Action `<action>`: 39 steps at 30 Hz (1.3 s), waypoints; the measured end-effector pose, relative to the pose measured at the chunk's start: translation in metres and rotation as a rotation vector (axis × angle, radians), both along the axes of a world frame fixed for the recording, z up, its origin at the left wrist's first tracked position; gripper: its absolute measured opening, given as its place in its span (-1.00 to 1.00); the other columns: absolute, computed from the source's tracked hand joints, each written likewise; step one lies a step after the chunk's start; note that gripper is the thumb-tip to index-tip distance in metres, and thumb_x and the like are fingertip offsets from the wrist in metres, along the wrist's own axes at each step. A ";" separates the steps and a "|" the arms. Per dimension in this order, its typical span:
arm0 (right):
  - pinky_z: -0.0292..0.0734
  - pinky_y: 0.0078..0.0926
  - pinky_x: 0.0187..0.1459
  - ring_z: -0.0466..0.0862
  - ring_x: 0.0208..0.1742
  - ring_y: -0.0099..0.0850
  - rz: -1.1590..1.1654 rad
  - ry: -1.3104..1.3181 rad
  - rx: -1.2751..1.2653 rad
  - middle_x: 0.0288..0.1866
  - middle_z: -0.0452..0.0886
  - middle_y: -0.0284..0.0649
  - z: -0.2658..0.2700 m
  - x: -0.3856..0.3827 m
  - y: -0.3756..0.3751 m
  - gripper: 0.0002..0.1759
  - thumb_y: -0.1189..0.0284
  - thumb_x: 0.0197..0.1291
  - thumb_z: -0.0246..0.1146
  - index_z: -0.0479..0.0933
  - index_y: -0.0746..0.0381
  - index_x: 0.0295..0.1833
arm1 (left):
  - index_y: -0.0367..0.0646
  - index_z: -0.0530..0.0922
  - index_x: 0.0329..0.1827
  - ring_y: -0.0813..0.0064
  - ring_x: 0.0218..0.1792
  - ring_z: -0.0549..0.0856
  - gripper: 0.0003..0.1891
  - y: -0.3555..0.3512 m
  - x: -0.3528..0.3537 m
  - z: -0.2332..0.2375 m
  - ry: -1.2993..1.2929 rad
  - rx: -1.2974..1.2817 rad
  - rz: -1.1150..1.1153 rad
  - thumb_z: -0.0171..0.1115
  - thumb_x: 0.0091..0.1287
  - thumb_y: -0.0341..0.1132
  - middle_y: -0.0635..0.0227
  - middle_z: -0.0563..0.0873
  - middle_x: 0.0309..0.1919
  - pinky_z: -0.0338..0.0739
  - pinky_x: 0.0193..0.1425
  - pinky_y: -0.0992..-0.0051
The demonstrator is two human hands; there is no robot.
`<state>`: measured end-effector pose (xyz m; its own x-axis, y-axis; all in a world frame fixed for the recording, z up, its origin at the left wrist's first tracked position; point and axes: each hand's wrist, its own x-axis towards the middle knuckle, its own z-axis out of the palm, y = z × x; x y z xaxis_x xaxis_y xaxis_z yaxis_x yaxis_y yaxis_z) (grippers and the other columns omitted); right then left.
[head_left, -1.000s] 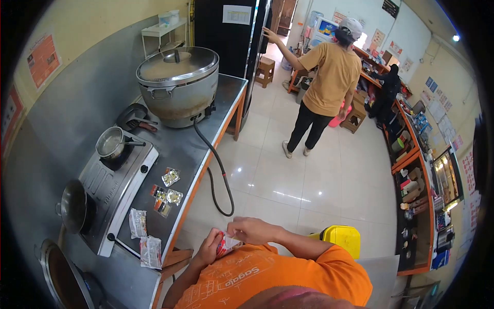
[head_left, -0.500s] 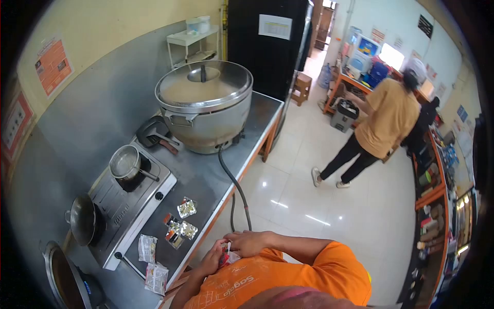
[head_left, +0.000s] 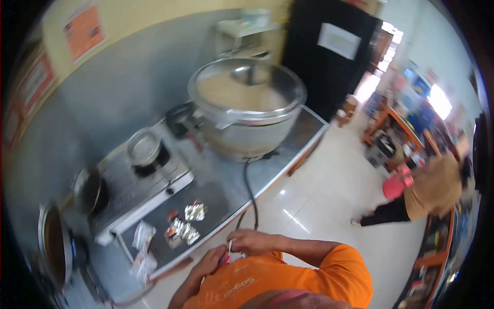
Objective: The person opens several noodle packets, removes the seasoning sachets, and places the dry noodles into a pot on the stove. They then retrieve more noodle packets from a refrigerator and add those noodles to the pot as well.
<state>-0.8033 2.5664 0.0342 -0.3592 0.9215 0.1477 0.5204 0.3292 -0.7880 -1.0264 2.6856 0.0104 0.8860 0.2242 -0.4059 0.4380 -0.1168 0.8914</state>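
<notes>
My left hand [head_left: 210,261] and my right hand [head_left: 253,242] are close together in front of my orange shirt, fingers closed around a small red-and-white packet [head_left: 225,259]. Its white edge sticks up between them, and most of it is hidden by the hands and the shirt. On the counter ahead lie several shiny foil sachets [head_left: 194,211] and two whitish packets [head_left: 144,236]. Left of these stands a two-burner gas stove [head_left: 121,198], bearing a small saucepan [head_left: 143,148] and a dark wok [head_left: 86,189].
A large lidded metal cooker [head_left: 247,129] stands at the counter's far end, its hose [head_left: 249,185] hanging over the front edge. A dark pan [head_left: 180,121] lies beside it. At the right, a person [head_left: 435,188] in a tan shirt bends near a pink container [head_left: 395,186].
The view has swung left, shifting the counter rightward in the picture. The other person has moved right and bent down; a pink container now shows. My hands remain together on the packet.
</notes>
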 end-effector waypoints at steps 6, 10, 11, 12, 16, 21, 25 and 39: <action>0.53 -0.30 0.17 0.56 0.21 -0.10 -0.012 0.150 0.002 0.18 0.53 -0.04 0.025 0.019 0.029 -0.83 0.67 0.27 0.22 0.55 0.29 -0.04 | -0.28 0.52 0.34 0.45 0.10 0.60 -0.45 -0.009 -0.026 -0.030 -0.176 -0.225 0.307 -0.18 0.66 0.01 0.23 0.71 0.11 0.43 0.32 0.40; 0.43 -0.46 0.04 0.56 -0.04 -0.31 -0.197 0.476 -0.363 -0.12 0.55 -0.16 0.032 0.044 0.078 -0.83 0.47 0.56 0.03 0.50 0.31 -0.08 | -0.30 0.52 0.33 0.45 0.10 0.63 -0.41 -0.010 -0.036 -0.033 -0.259 -0.412 0.448 -0.15 0.64 0.07 0.21 0.70 0.14 0.46 0.30 0.40; 0.45 -0.44 0.04 0.58 -0.03 -0.29 -0.227 0.522 -0.440 -0.13 0.58 -0.15 0.002 0.055 0.094 -0.84 0.47 0.54 0.05 0.51 0.32 -0.06 | -0.30 0.52 0.34 0.45 0.11 0.64 -0.40 -0.014 -0.041 -0.037 -0.297 -0.428 0.462 -0.13 0.63 0.09 0.21 0.70 0.15 0.47 0.29 0.40; 0.46 -0.42 0.05 0.60 -0.03 -0.26 -0.260 0.565 -0.497 -0.14 0.60 -0.13 -0.024 0.065 0.113 -0.84 0.47 0.52 0.07 0.51 0.33 -0.05 | -0.29 0.52 0.34 0.45 0.11 0.65 -0.38 -0.014 -0.043 -0.044 -0.343 -0.429 0.461 -0.12 0.62 0.11 0.20 0.70 0.15 0.48 0.29 0.40; 0.53 -0.24 0.11 0.63 0.05 -0.06 -0.474 -0.249 0.141 0.00 0.64 -0.05 -0.062 0.065 0.128 -0.76 0.46 0.31 0.29 0.56 0.29 0.04 | -0.25 0.56 0.32 0.45 0.16 0.66 -0.32 -0.020 -0.048 -0.041 -0.267 -0.642 0.585 -0.08 0.56 0.23 0.21 0.70 0.18 0.52 0.26 0.40; 0.40 -0.24 0.36 0.47 0.42 -0.09 0.227 0.182 -0.154 0.34 0.54 0.00 0.026 0.015 0.116 -0.79 0.46 0.41 0.26 0.67 0.17 0.10 | -0.11 0.61 0.29 0.65 -0.44 0.57 -0.35 -0.025 -0.059 -0.111 -0.205 -0.347 0.678 -0.17 0.58 0.24 0.45 0.69 -0.34 0.44 -0.41 0.56; 0.41 -0.21 0.37 0.45 0.45 -0.02 0.373 -0.198 -0.072 0.42 0.46 0.05 0.018 -0.009 0.100 -0.77 0.30 0.45 0.23 0.70 0.08 0.08 | -0.10 0.62 0.25 0.66 -0.60 0.42 -0.34 -0.019 -0.050 -0.095 -0.083 -0.344 0.693 -0.22 0.60 0.25 0.50 0.55 -0.53 0.29 -0.56 0.53; 0.44 -0.11 -0.01 0.60 -0.06 0.01 0.605 -0.131 -0.369 -0.11 0.56 0.10 -0.026 -0.004 0.098 -0.65 0.26 0.52 -0.02 0.53 0.33 -0.02 | -0.16 0.39 0.41 0.43 0.06 0.50 -0.29 -0.011 -0.018 0.000 -0.128 -0.059 0.404 -0.25 0.58 0.30 0.22 0.56 0.14 0.38 0.10 0.42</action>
<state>-0.8070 2.6643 0.0077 -0.8162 0.5367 -0.2140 0.4286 0.3139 -0.8472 -1.0441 2.6749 0.0106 0.7756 0.5435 -0.3211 0.3238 0.0940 0.9414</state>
